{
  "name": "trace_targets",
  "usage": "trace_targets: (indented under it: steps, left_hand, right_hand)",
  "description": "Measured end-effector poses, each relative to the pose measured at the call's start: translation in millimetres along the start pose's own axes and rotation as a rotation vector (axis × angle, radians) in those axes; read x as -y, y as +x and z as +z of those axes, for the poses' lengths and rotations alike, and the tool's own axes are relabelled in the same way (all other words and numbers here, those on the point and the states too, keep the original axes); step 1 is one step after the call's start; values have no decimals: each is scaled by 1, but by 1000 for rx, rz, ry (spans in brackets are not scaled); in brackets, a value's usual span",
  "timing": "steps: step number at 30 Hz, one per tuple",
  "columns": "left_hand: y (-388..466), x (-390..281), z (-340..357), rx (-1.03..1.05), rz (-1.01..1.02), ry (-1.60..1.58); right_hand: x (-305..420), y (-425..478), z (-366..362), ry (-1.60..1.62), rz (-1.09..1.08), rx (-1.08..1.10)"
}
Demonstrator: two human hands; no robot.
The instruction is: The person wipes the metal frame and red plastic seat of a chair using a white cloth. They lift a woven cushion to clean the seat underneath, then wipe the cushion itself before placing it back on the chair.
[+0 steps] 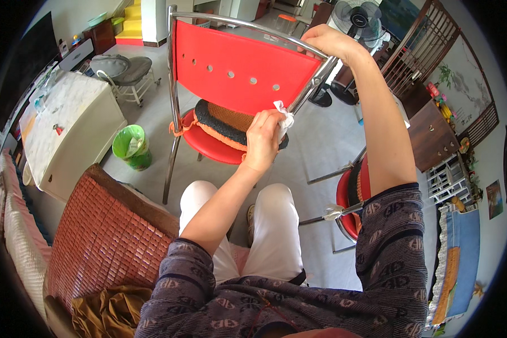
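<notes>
A chair with a red backrest (240, 59), pierced by a row of round holes, stands in front of me with its back toward me. My left hand (262, 137) pinches a crumpled white tissue (285, 120) against the lower part of the chrome right post (305, 94). At the top right corner, my right hand (330, 42) grips the chrome top rail (245, 20); some fingertips are hidden behind it. A knitted brown, black and orange cushion (228, 120) lies on the red seat (209, 145), tied to the left post with orange cord.
A green waste bin (131, 148) stands left of the chair, near a marble-topped table (65, 101). A seat with a red-brown tile mat (114, 228) is close on my left. Another red chair (344, 194) stands at right; a fan (359, 19) is beyond.
</notes>
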State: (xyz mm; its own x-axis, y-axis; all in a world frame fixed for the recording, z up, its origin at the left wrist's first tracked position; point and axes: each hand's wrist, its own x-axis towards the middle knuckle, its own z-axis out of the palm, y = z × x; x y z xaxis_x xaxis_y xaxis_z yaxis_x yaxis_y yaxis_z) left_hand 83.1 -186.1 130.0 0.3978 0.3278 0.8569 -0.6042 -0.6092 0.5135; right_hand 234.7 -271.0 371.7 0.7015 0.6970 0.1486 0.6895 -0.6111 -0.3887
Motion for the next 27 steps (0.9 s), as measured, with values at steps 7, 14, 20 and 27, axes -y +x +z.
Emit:
trace_targets:
  steps: [7, 14, 20, 27]
  left_hand:
    - [67, -19, 25, -78, 134, -46]
    - [98, -36, 40, -152, 216, -64]
    - [39, -15, 17, -52, 130, 1]
    - [-10, 2, -6, 33, 13, 30]
  right_hand:
    - [-5, 4, -2, 46, -29, 26]
    - [-4, 6, -2, 6, -40, 51]
    - [-8, 6, -2, 55, -50, 26]
    - [-10, 11, -1, -3, -13, 0]
